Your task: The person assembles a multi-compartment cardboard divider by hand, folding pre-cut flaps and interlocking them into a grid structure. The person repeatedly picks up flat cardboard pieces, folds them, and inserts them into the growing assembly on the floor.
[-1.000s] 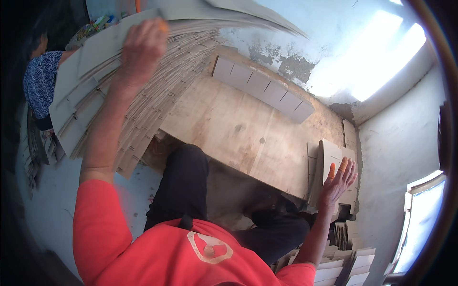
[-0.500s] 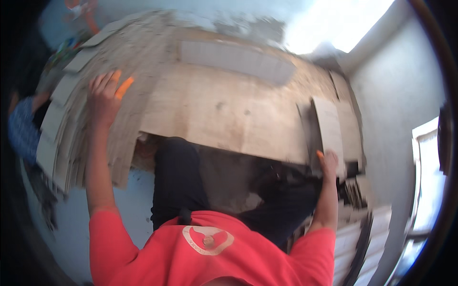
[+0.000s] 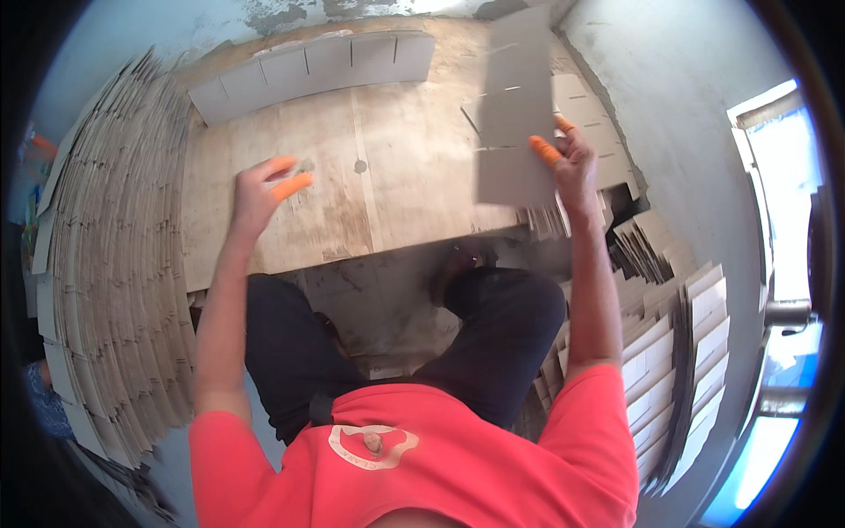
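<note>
Right now the R hand [image 3: 576, 167] has a long grey card strip [image 3: 515, 92] pinched at its R edge, nr the lower end, thumb and fingers clamped on it. Strip stands roughly lengthwise, away from the body, over the R part of the wooden table [image 3: 290, 229]; a bit blurred, can't tell if it touches anything below. Slits show across it. More flat card pieces [image 3: 585, 110] lie just beside it, toward the wall [image 3: 678, 97].

L hand [image 3: 257, 198] is over the L half of the table w/ nothing in it, thumb and forefinger apart, both in orange covers [image 3: 292, 185]. Can't tell if it touches the wood. R thumb and a finger wear orange too.

At the table's far side, a slitted card row [image 3: 308, 72] stands on edge. Big overlapping card pile [image 3: 119, 264] along the L side; another card stack [image 3: 647, 374] at lower R, beside the R forearm, w/ a small card bundle [image 3: 647, 246] btwn it and the table. Red T-shirt [image 3: 519, 449], dark trousers [image 3: 497, 321], knees at the near table edge. Window [image 3: 783, 167] far R.
</note>
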The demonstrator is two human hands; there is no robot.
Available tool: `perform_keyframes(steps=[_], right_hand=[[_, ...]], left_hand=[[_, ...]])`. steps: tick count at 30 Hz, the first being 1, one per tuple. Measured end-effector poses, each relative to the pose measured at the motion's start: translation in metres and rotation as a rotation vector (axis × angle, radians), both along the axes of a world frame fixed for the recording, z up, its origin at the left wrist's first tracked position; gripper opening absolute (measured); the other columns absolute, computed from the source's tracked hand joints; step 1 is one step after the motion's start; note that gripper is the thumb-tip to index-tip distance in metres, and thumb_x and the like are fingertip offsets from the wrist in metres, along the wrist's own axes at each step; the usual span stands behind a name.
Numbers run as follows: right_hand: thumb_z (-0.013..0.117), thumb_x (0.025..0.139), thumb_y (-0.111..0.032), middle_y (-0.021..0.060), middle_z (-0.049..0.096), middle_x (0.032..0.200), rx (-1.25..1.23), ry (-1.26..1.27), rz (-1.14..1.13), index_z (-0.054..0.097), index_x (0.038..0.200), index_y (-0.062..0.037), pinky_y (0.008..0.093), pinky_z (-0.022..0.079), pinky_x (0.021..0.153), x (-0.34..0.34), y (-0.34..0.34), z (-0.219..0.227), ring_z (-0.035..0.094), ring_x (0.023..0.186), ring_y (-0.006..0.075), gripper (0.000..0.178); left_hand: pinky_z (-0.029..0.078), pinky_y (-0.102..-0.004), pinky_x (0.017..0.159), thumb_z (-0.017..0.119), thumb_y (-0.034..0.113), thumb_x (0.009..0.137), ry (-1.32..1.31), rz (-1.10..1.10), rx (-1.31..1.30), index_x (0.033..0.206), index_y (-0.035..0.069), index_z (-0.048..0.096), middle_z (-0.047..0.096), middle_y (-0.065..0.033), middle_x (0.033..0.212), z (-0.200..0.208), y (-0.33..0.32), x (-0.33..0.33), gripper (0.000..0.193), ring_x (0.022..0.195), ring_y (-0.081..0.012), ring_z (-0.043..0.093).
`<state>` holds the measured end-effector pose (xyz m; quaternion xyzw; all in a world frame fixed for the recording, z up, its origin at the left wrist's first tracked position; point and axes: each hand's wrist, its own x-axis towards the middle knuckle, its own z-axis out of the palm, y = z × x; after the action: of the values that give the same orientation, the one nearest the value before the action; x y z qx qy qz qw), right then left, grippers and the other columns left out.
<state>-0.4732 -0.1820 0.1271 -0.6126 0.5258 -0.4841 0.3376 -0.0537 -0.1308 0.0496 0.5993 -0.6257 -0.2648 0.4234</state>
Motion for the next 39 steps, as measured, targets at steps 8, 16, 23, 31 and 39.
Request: perform_keyframes(steps=[8, 16, 23, 31, 39], right_hand=[[0.071, 0.082, -0.009, -0.0018, 0.037, 0.058, -0.199, 0.416, -0.244, 0.054, 0.126, 0.0021, 0.02, 0.034, 0.049, 0.081, -0.026, -0.03, 0.033, 0.054, 0.0056, 0.049], [0.071, 0.082, -0.007, -0.0068, 0.04, 0.06, -0.24, 0.362, -0.383, 0.057, 0.125, -0.0027, 0.0164, 0.032, 0.051, 0.089, -0.09, -0.056, 0.035, 0.055, 0.0025, 0.046], [0.069, 0.083, -0.002, -0.0057, 0.041, 0.062, -0.306, 0.356, -0.339, 0.053, 0.128, 0.0, 0.0143, 0.032, 0.051, 0.09, -0.107, -0.065, 0.035, 0.055, 0.0018, 0.047], [0.069, 0.083, -0.002, 0.0046, 0.065, 0.088, -0.424, 0.435, -0.348, 0.055, 0.124, 0.0023, 0.017, 0.042, 0.053, 0.091, -0.103, -0.064, 0.046, 0.058, 0.0027, 0.044], [0.07, 0.082, -0.004, 0.0124, 0.068, 0.101, -0.551, 0.477, -0.362, 0.053, 0.126, 0.0014, 0.022, 0.049, 0.06, 0.097, -0.101, -0.063, 0.061, 0.066, 0.01, 0.046]], left_hand=[[0.045, -0.0379, 0.091, 0.08, 0.024, 0.069, -0.498, 0.099, -0.308, 0.118, 0.002, 0.055, 0.06, -0.0149, 0.111, -0.016, -0.169, -0.038, 0.059, 0.106, -0.0299, 0.054], [0.043, -0.043, 0.09, 0.079, 0.019, 0.066, -0.867, 0.045, -0.363, 0.11, 0.003, 0.051, 0.054, -0.0077, 0.113, -0.043, -0.31, -0.049, 0.055, 0.109, -0.0275, 0.048], [0.048, -0.0359, 0.077, 0.068, 0.005, 0.07, -0.798, -0.001, -0.45, 0.094, 0.004, 0.06, 0.061, -0.0056, 0.09, -0.056, -0.34, -0.039, 0.026, 0.091, -0.025, 0.055], [0.048, -0.0388, 0.07, 0.061, 0.005, 0.076, -0.606, -0.063, -0.52, 0.092, 0.005, 0.06, 0.061, -0.0103, 0.082, -0.045, -0.314, -0.042, 0.016, 0.084, -0.0276, 0.058], [0.048, -0.038, 0.064, 0.055, -0.001, 0.075, -0.768, -0.281, -0.394, 0.086, 0.005, 0.054, 0.059, -0.0101, 0.073, -0.026, -0.257, -0.078, 0.012, 0.074, -0.027, 0.059]])
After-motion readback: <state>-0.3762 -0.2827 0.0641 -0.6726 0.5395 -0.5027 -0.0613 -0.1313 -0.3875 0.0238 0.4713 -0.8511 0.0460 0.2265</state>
